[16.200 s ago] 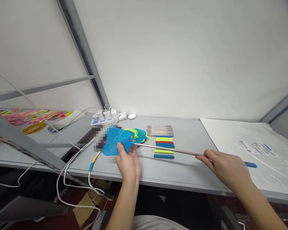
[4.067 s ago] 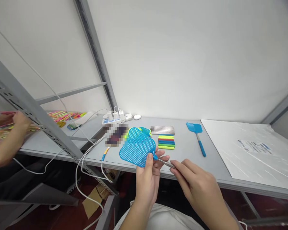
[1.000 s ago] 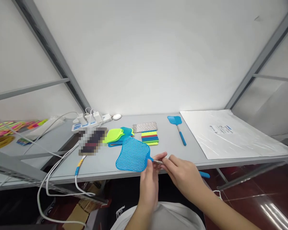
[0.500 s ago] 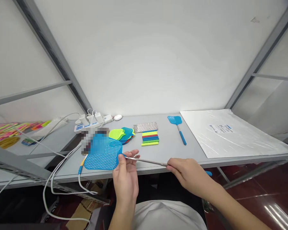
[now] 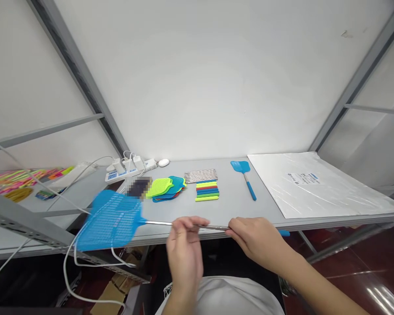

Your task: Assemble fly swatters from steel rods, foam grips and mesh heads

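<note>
Just in front of the row of coloured handles (image 5: 207,191), nearer the person and along the grey surface's (image 5: 239,210) front edge, a blue fly swatter (image 5: 110,221) is held roughly level. Its perforated head reaches well left of the row. The left hand (image 5: 185,249) has its grip curled closed around the metal shaft (image 5: 158,223), left-front of the row; the right hand (image 5: 256,240) has its grip wrapped firmly farther down, right-front of it, the blue handle end (image 5: 284,233) poking out beyond.

Directly behind the row lie metal rods (image 5: 201,176). To its left is a pile of swatter heads (image 5: 166,188); to its right, another swatter (image 5: 246,177), then a white wrapped packet (image 5: 318,192).
</note>
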The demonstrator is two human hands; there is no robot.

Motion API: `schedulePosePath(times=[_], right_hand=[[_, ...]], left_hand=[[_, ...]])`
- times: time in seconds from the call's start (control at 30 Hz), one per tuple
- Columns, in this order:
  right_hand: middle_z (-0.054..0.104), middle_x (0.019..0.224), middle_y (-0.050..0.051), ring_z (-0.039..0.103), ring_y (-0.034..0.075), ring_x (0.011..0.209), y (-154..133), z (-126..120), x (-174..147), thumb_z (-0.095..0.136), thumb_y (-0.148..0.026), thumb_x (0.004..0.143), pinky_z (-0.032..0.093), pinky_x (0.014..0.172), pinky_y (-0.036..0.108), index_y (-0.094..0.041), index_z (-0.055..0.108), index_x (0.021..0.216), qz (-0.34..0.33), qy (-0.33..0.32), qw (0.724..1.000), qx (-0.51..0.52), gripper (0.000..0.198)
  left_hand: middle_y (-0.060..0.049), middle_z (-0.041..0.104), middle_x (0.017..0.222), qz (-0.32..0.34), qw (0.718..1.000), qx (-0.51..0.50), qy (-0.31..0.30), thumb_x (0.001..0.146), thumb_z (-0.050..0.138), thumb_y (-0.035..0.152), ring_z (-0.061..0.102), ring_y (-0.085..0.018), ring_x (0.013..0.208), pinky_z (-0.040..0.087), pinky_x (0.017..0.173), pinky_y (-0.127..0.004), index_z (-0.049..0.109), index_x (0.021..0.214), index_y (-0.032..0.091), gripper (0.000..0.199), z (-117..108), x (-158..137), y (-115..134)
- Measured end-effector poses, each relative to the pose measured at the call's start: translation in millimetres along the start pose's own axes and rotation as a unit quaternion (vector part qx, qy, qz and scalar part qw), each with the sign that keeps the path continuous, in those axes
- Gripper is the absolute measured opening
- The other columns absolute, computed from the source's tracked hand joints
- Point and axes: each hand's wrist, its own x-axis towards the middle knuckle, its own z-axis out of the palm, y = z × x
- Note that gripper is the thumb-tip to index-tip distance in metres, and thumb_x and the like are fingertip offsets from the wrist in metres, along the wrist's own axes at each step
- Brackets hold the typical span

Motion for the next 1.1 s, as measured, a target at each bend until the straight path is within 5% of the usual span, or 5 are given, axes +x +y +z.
schedulePosePath(times=[0.2,0.47,0.8,0.93,1.1], right_hand=[[0.057,0.068,-0.001,0.050,0.013,0.058,27.4,-6.3,-4.9,0.035,-0.031,0.102,0.024,0.055,0.028,-0.021,0.048,0.078,-0.018,0.013,1.000,-0.015,0.029],[0.061,0.074,0.000,0.054,0.014,0.064,22.7,-22.7,-9.7,0.038,-0.033,0.101,0.027,0.057,0.028,-0.020,0.056,0.086,-0.016,0.028,0.999,-0.016,0.027],[0.055,0.062,-0.002,0.047,0.012,0.053,42.5,-14.8,-15.0,0.034,-0.037,0.102,0.022,0.053,0.028,-0.020,0.050,0.072,-0.049,0.076,0.994,-0.062,0.038],[0.055,0.063,-0.001,0.047,0.012,0.054,56.7,-17.9,-28.0,0.036,-0.036,0.101,0.024,0.054,0.028,-0.020,0.052,0.074,-0.060,0.098,0.990,-0.080,0.036],[0.057,0.066,0.000,0.049,0.013,0.057,54.5,-17.8,-33.3,0.039,-0.033,0.101,0.026,0.056,0.028,-0.019,0.054,0.078,-0.042,0.119,0.989,-0.075,0.031]], left_hand=[[0.001,0.065,0.071,0.092,0.994,-0.029,0.060,0.086,0.059,0.053,0.066,-0.015,0.069,0.054,0.078,-0.033,0.057,0.072,0.018,0.038,-16.9,26.8,35.0],[-0.015,0.070,0.107,-0.118,0.981,0.062,-0.138,0.093,0.049,0.049,0.064,-0.027,0.104,0.049,0.093,-0.043,0.068,0.097,0.014,0.040,21.7,-21.8,-23.7],[-0.005,0.071,0.080,0.094,0.993,0.069,0.005,0.092,0.054,0.047,0.069,-0.021,0.082,0.052,0.085,-0.039,0.062,0.081,0.017,0.032,7.4,-12.7,24.9],[-0.004,0.069,0.077,0.098,0.993,0.061,0.014,0.090,0.056,0.049,0.069,-0.021,0.080,0.055,0.081,-0.038,0.062,0.079,0.017,0.034,6.4,-9.1,32.2],[-0.007,0.071,0.092,0.053,0.998,0.040,-0.022,0.090,0.056,0.051,0.069,-0.021,0.087,0.053,0.086,-0.038,0.063,0.092,0.018,0.034,18.3,-17.1,6.8]])
